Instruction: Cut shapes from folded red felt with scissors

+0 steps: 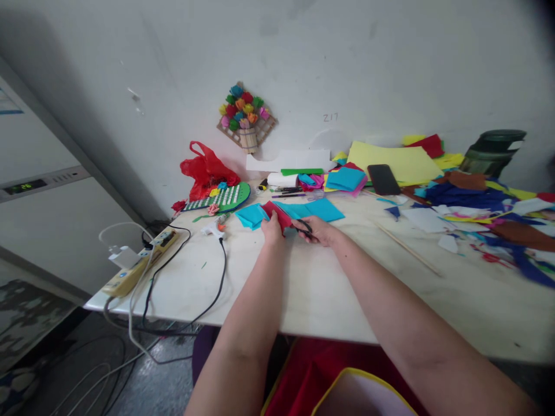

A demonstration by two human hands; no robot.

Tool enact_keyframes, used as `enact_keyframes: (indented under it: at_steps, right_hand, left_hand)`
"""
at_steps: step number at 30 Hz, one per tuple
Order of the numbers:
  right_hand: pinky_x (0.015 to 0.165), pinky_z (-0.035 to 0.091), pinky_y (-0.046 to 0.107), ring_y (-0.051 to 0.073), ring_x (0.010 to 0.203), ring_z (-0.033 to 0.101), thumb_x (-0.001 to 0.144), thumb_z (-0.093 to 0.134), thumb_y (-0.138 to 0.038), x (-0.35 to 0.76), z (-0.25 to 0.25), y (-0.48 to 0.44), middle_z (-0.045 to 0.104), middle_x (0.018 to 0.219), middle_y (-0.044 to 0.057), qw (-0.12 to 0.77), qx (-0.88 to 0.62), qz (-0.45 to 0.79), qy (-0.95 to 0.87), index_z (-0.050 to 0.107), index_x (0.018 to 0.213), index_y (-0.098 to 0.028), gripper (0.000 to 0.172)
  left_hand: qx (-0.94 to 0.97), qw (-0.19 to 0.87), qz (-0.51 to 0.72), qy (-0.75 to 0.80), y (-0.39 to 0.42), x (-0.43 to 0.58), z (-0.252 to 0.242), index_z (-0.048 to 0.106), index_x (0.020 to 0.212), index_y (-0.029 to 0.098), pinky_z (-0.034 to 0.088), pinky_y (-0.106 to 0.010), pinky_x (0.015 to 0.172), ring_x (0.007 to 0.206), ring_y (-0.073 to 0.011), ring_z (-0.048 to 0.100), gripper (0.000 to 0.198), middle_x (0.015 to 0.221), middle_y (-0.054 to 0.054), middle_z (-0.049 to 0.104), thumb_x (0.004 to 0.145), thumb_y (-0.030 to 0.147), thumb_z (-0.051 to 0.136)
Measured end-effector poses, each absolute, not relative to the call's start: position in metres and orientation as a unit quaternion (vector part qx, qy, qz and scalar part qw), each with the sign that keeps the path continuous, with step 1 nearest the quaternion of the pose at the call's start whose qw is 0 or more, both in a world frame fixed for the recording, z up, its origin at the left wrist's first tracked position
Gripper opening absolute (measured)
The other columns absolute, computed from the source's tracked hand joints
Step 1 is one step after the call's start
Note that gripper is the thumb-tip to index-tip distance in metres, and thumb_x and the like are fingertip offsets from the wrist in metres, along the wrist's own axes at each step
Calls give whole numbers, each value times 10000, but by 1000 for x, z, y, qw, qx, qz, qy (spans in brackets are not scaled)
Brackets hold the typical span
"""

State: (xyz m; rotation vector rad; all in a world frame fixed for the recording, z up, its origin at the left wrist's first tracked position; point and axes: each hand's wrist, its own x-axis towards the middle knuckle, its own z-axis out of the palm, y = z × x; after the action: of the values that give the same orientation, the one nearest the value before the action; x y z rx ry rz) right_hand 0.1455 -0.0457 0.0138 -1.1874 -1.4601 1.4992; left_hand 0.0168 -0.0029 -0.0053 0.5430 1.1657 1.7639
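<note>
My left hand grips a piece of red paper, which looks folded, over the middle of the table. In my right hand is a pair of scissors with black handles, its blades at the right edge of the red paper. How far the blades are apart is hidden. Beneath and behind both hands lies blue paper, with a folded blue piece at the left. A white glue gun rests left of my left hand, its black cord trailing to the table's front edge.
A power strip with cords sits at the left edge. Behind are a red plastic bag, a green board and a phone. A wooden stick and paper scraps lie right, near a dark jar.
</note>
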Motion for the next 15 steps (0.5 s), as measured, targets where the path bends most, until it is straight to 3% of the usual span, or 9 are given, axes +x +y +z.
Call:
enact_keyframes:
  at_steps: [8, 15]
  right_hand:
    - [241, 161, 143, 28, 292, 387, 759, 631, -370, 146, 12, -45, 494, 449, -67, 361, -461, 571, -575, 584, 798, -133, 245]
    - [227, 173, 139, 34, 287, 412, 722, 668, -373, 144, 9, -42, 516, 446, -53, 374, -459, 560, -579, 516, 682, -152, 272]
  left_hand:
    - [214, 454, 703, 503, -5, 18, -1, 549, 869, 156, 460, -245, 610, 679, -132, 591, 220, 703, -21, 576, 722, 300, 625]
    - [229, 458, 698, 500, -5, 16, -3, 534, 846, 150, 438, -231, 580, 627, -116, 567, 223, 666, -11, 554, 725, 317, 619]
